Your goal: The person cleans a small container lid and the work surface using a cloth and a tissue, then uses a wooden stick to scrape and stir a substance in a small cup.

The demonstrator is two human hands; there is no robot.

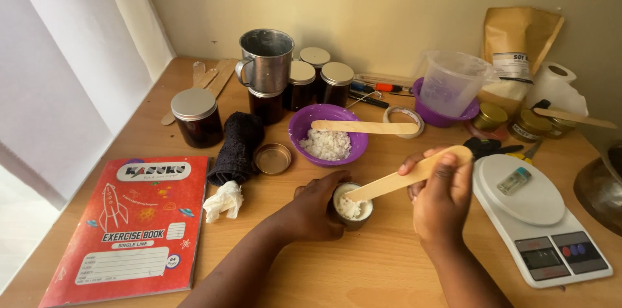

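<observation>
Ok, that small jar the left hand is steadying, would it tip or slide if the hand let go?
Probably tippy: the small jar is narrow, and the wooden stick held by the right hand presses in at a slant. It likely slides easily on the smooth wooden table. The left hand wraps its side.

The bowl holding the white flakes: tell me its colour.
Purple; the bowl shows best in the head view, just behind the left hand.
</observation>
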